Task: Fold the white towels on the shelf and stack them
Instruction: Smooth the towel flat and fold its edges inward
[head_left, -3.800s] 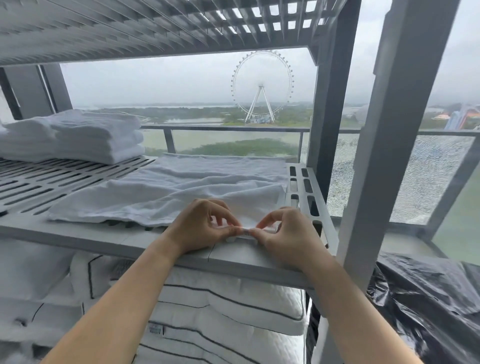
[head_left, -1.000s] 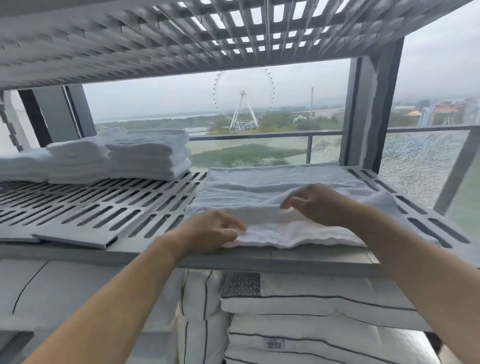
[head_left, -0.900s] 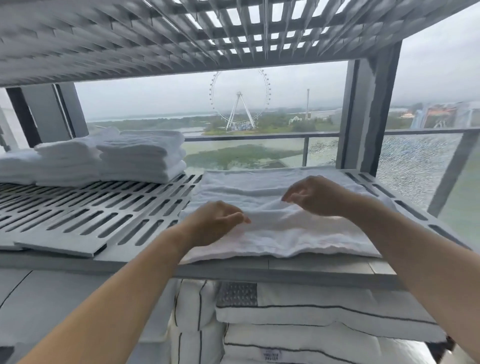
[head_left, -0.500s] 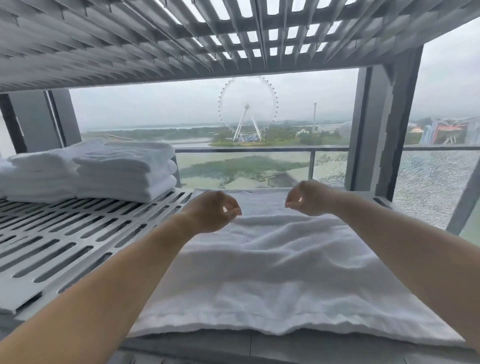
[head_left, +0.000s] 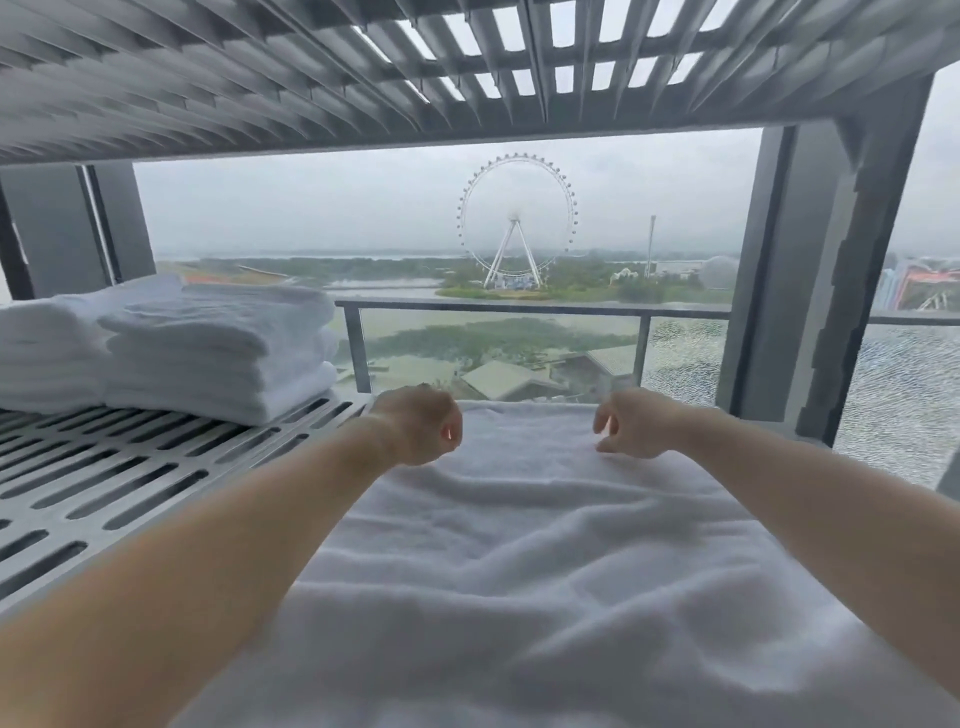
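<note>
One white towel lies spread and wrinkled on the slatted shelf. Both my hands are at its far edge. My left hand is curled, and I cannot tell if it pinches cloth. My right hand is loose, its fingertips touching the towel. To the left are two folded stacks, a nearer stack and a farther stack.

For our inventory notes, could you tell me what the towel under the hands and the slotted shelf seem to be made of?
The towel looks like white terry cotton: matte, fuzzy pile, soft wrinkles. The shelf looks like grey moulded plastic, possibly painted metal: smooth, dull, rigid, with evenly cut slots.
</note>
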